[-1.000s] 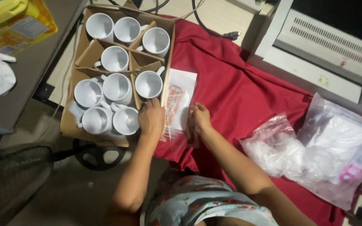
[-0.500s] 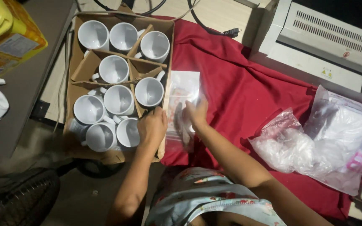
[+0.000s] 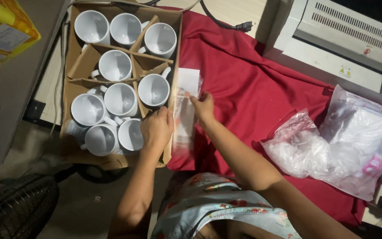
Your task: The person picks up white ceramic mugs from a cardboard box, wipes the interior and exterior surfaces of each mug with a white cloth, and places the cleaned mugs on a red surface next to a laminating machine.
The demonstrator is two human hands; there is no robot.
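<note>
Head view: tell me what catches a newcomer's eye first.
A cardboard box packed with white mugs fills the upper left. Beside it, both hands, left hand and right hand, hold a clear-sleeved printed sheet over the red cloth. Clear plastic bags lie on the cloth at right.

A long, narrow sheet of white paper [image 3: 185,110] with a reddish-orange print lies lengthwise on the red cloth [image 3: 253,88], just right of the cardboard box of white mugs [image 3: 111,79]. Its near part looks blurred; its far end is plain white. It is held from both sides.
</note>
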